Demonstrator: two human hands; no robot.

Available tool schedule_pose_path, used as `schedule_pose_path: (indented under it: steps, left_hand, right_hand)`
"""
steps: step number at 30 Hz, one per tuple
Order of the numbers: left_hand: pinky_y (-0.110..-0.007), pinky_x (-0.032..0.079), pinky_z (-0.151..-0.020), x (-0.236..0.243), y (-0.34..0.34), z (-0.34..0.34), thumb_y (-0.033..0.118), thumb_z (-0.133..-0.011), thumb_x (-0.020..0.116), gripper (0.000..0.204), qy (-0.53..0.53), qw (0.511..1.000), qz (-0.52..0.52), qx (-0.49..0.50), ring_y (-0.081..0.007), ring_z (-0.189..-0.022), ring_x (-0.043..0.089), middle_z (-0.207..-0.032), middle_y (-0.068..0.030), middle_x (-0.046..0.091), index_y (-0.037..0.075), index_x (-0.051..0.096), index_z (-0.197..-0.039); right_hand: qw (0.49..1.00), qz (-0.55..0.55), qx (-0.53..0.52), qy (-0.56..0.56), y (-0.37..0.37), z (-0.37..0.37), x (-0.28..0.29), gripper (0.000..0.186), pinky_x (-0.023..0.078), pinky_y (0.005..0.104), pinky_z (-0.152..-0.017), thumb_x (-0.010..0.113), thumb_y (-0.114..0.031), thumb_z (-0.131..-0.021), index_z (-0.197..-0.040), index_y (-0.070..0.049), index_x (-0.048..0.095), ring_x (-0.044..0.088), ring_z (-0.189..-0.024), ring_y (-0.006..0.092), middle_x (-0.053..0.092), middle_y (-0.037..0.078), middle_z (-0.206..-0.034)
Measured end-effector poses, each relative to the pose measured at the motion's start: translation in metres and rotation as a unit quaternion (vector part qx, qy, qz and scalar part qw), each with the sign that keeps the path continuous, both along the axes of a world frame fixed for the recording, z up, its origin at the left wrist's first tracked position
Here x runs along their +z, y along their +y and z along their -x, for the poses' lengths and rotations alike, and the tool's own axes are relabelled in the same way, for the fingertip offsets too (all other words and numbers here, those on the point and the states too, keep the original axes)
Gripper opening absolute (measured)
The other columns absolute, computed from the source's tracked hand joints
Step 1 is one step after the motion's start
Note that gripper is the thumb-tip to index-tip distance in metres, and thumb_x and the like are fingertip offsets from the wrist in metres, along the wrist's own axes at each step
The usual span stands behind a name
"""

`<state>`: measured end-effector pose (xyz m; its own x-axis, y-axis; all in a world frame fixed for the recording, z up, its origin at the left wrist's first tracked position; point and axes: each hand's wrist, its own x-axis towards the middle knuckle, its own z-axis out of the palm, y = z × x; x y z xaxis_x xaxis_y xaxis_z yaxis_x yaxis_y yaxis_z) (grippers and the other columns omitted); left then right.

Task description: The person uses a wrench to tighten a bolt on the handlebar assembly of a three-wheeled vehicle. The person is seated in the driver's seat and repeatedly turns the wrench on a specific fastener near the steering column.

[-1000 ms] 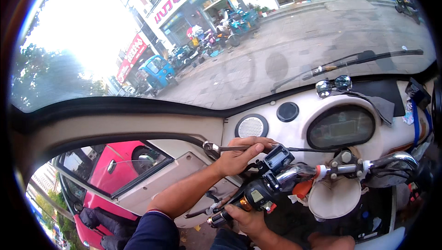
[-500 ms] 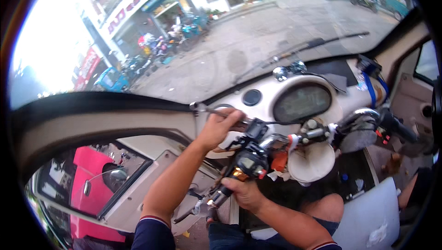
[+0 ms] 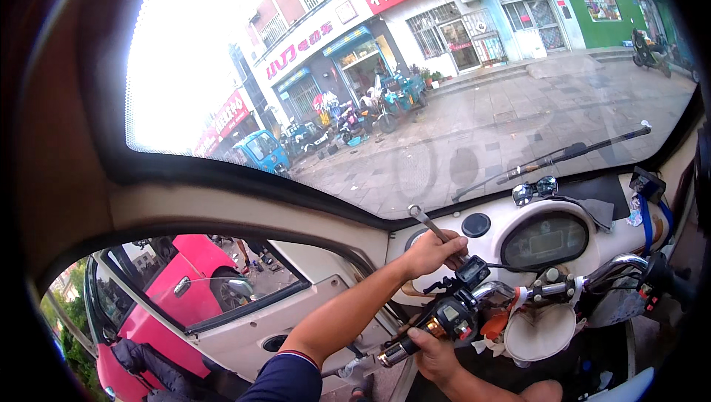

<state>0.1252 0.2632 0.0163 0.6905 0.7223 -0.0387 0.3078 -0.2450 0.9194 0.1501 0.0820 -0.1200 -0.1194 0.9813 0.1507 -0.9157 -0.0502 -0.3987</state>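
My left hand is closed on a metal wrench, whose ring-shaped end points up toward the windshield. The wrench's other end is hidden by my fingers, close to a black control housing on the handlebar. Below it, my right hand is wrapped about the left handlebar grip, thumb on top and most fingers hidden underneath. Between both hands sits a black switch unit with small buttons.
Behind the handlebar is a cream dashboard with an oval instrument display and sunglasses. A white rounded cover hangs under the bar's middle. The door stands at my left, with a pink car outside. Shopfronts show through the windshield.
The view has tilted up and turned left, so the handlebar and hands sit lower and further right in the picture. Both hands keep their holds on the wrench and the grip.
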Motion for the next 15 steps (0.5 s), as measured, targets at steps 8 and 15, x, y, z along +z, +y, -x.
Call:
schedule_pose_path:
  steps: [8, 15]
  left_hand:
    - [-0.03, 0.059, -0.066, 0.006, -0.01, -0.005, 0.057, -0.104, 0.049, 0.062, -0.006, 0.997, 0.03, 0.067, -0.0169, -0.069, 0.07, -0.078, -0.0094, 0.07, 0.001, 0.068, -0.088]
    - [-0.03, 0.057, -0.068, -0.013, -0.014, 0.0, 0.046, -0.108, 0.048, 0.054, -0.117, 0.99, 0.001, 0.085, -0.016, -0.071, 0.069, -0.082, -0.0089, 0.069, -0.001, 0.068, -0.089]
  right_hand:
    - [1.0, 0.006, -0.011, 0.012, -0.001, 0.0, 0.006, 0.027, 0.06, 0.0434, -0.088, 0.072, -0.003, -0.087, -0.111, -0.005, 0.059, 0.071, -0.09, 0.0241, 0.07, 0.011, -0.097]
    - [1.0, 0.021, -0.004, -0.005, -0.003, -0.003, 0.017, 0.03, 0.059, 0.0429, -0.09, 0.074, -0.003, -0.087, -0.113, -0.006, 0.059, 0.071, -0.093, 0.0241, 0.069, 0.01, -0.098]
